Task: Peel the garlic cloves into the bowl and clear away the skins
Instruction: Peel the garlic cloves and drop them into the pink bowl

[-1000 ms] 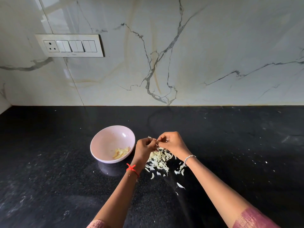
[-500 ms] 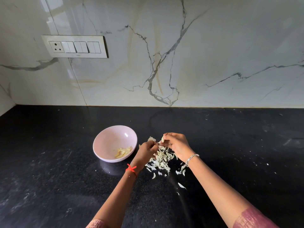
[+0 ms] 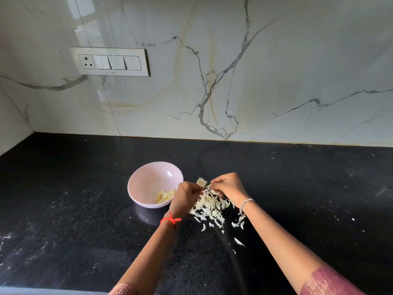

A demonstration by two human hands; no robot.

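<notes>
A pale pink bowl (image 3: 148,179) stands on the black counter with several peeled garlic cloves (image 3: 164,195) in its right side. Just right of the bowl lies a heap of whitish garlic skins (image 3: 209,207). Both hands work close together above the heap's far end. My left hand (image 3: 186,198), with a red thread at the wrist, has its fingers curled and pinches a strip of skin. My right hand (image 3: 228,186), wearing a silver bracelet, pinches the small garlic piece (image 3: 205,185) between the hands; the piece is mostly hidden by fingers.
Loose skin flakes (image 3: 238,241) are scattered on the black counter (image 3: 85,241) toward me and to the right. A marble backsplash rises behind, with a switch panel (image 3: 109,61) at upper left. A side wall meets the counter at far left.
The hands have stayed together over the skin heap and shifted slightly lower and right, the fingers still picking at the piece. The view has swung a little to the left.
</notes>
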